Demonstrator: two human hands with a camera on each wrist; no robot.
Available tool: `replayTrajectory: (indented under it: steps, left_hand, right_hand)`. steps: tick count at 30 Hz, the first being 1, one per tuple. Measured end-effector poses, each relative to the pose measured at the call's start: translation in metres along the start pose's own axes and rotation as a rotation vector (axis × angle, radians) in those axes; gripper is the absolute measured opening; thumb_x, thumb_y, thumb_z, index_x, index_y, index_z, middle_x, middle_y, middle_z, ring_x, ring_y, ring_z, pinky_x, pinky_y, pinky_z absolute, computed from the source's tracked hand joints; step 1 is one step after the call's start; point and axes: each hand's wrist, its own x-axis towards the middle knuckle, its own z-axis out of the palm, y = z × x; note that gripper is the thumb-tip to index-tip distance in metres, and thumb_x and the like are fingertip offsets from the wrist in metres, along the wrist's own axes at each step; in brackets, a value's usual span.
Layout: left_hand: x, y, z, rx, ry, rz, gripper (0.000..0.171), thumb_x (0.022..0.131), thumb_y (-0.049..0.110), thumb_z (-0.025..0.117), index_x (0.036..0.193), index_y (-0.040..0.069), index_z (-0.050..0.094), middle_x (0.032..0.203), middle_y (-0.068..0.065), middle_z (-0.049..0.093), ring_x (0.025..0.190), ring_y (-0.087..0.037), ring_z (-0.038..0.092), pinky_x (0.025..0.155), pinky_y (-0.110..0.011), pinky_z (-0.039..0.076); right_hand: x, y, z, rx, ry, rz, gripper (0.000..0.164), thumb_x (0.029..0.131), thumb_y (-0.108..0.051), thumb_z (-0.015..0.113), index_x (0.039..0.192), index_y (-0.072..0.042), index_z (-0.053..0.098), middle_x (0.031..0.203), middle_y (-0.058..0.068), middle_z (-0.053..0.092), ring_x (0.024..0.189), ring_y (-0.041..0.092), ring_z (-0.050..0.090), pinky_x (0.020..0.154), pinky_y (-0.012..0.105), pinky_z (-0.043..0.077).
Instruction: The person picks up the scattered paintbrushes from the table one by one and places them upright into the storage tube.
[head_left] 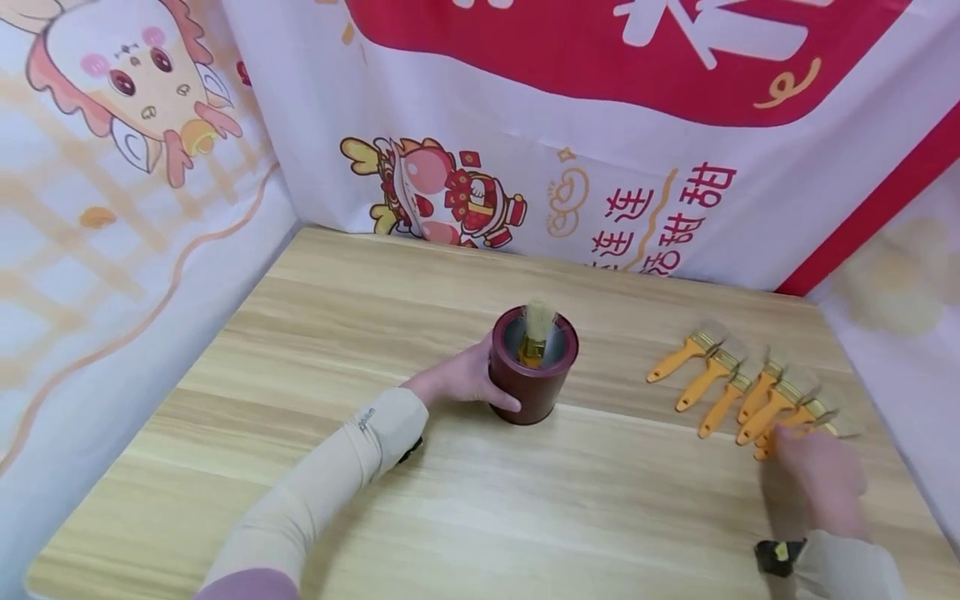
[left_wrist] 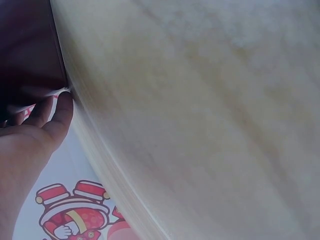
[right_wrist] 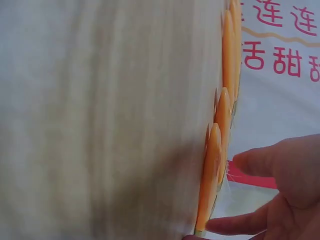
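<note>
My left hand (head_left: pixel 474 377) holds a dark red metal can (head_left: pixel 528 387) upright on the table, thumb across its near side. A paintbrush (head_left: pixel 537 325) stands in the can with its bristles up, above the rim. In the left wrist view, the fingers (left_wrist: pixel 61 117) lie along the can's edge. My right hand (head_left: pixel 821 475) reaches over the rightmost of several orange-handled paintbrushes (head_left: pixel 765 412). In the right wrist view, the thumb (right_wrist: pixel 255 162) and the fingers (right_wrist: pixel 237 223) are spread apart, with a fingertip right at one orange handle (right_wrist: pixel 210 170).
The brushes lie overlapping in a row on the wooden table (head_left: pixel 600 517), bristles pointing away. A printed cloth (head_left: pixel 525 92) hangs behind the table's far edge, and another patterned cloth (head_left: pixel 112 250) covers the left side.
</note>
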Motion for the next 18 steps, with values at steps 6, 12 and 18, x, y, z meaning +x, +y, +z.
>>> replayTrajectory:
  steps: [6, 12, 18]
  left_hand:
    - [0.002, -0.003, 0.007, -0.018, -0.004, -0.009, 0.111, 0.068, 0.012, 0.088, 0.148, 0.03, 0.012, 0.142, 0.002, 0.043, 0.129, -0.014, 0.042, 0.117, -0.041, 0.028]
    - [0.004, -0.001, 0.006, -0.007, 0.005, -0.013, 0.113, 0.068, 0.012, 0.088, 0.148, 0.031, 0.011, 0.143, 0.003, 0.042, 0.13, -0.014, 0.042, 0.117, -0.04, 0.028]
    - [0.003, -0.002, 0.004, -0.004, 0.017, -0.009, 0.113, 0.068, 0.011, 0.088, 0.149, 0.03, 0.011, 0.144, 0.002, 0.041, 0.131, -0.015, 0.041, 0.117, -0.042, 0.027]
  right_hand:
    - [0.0, -0.001, 0.002, -0.085, -0.052, -0.029, 0.087, 0.099, -0.055, 0.015, 0.12, 0.025, 0.043, 0.12, 0.051, 0.042, 0.102, 0.064, 0.049, 0.073, 0.059, 0.048]
    - [0.007, 0.005, 0.0, -0.09, -0.038, -0.058, 0.083, 0.101, -0.054, 0.02, 0.119, 0.023, 0.045, 0.121, 0.05, 0.042, 0.104, 0.064, 0.048, 0.075, 0.063, 0.049]
    - [0.012, 0.009, -0.005, -0.094, -0.039, -0.149, 0.054, 0.097, -0.031, 0.041, 0.112, 0.021, 0.049, 0.113, 0.047, 0.047, 0.1, 0.063, 0.048, 0.073, 0.063, 0.049]
